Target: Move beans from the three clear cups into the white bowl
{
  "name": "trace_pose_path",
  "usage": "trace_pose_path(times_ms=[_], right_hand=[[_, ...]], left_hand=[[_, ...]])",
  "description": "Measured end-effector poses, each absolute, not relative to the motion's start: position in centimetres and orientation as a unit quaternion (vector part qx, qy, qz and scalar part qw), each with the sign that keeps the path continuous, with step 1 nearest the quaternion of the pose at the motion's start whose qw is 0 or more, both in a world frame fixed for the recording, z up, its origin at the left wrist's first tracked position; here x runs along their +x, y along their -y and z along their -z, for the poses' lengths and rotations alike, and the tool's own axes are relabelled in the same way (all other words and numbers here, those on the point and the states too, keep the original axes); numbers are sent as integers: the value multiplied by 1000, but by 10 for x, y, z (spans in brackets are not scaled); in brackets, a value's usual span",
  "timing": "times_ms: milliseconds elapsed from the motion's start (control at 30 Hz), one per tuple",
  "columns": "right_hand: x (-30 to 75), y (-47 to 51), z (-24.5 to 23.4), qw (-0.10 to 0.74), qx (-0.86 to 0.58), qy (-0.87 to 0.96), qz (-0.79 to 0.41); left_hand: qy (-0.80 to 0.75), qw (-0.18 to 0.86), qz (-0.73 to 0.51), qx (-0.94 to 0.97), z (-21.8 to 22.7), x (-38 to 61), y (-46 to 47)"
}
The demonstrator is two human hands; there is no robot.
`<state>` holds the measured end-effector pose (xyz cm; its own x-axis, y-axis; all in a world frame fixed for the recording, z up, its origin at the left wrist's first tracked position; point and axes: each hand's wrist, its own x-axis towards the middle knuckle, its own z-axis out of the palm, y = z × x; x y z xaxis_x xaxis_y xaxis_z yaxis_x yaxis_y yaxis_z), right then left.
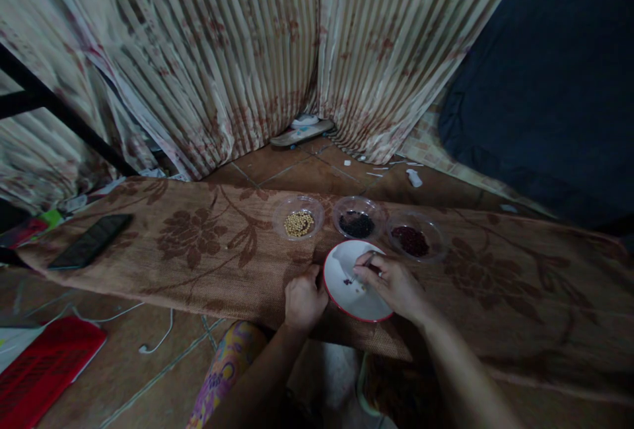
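A white plate with a red rim [333,301] lies at the front of the cloth-covered bench, with a few dark red and pale beans on it. My right hand [396,284] is over the plate, its fingers closed around slim metal tweezers [352,276] whose tips point down near the beans. At the plate's left edge, my left hand [304,300] is curled, thumb and fingers at the rim. Just behind the plate stand three clear plastic bowls: one with yellow soybeans [298,224], one with black beans [356,224], one with dark red beans [410,241].
A brown flowered cloth [238,284] covers the long, low bench. A dark phone [92,241] lies at its left end. Curtains [247,53] hang behind, with a skateboard [302,133] on the tiled floor below. A red basket-like item [54,363] and a white cable [158,350] lie at lower left.
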<state>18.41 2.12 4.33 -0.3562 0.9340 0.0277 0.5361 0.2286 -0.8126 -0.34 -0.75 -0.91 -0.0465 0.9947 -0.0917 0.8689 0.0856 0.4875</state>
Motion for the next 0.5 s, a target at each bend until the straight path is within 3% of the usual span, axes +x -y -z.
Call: trace_pose_path(times_ms=[500], right_hand=[[186,-21,-43,276,-490,730,-388]], left_hand=[[-708,210,-144,659,7,-3,8]])
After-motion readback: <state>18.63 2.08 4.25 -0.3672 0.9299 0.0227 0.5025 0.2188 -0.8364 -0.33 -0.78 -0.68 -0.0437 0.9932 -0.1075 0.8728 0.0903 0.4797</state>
